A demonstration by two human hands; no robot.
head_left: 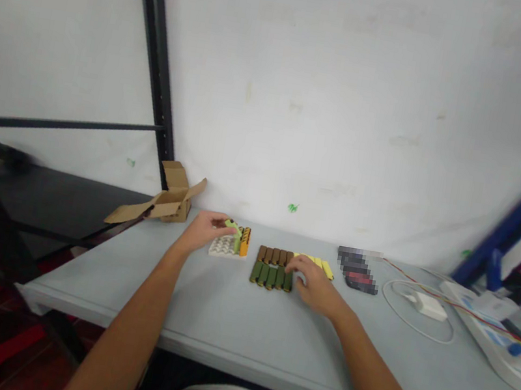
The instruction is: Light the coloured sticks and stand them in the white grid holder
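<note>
We had orange pieces in the right side of the white tray, left cells bare, left hand pinching a light-green piece above it, right hand (couldn't tell grip) at unplaced brown, dark-green, yellow pieces.

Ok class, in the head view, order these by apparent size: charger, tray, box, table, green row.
1. Table
2. Box
3. Tray and green row: too alike to rank
4. Charger
</note>
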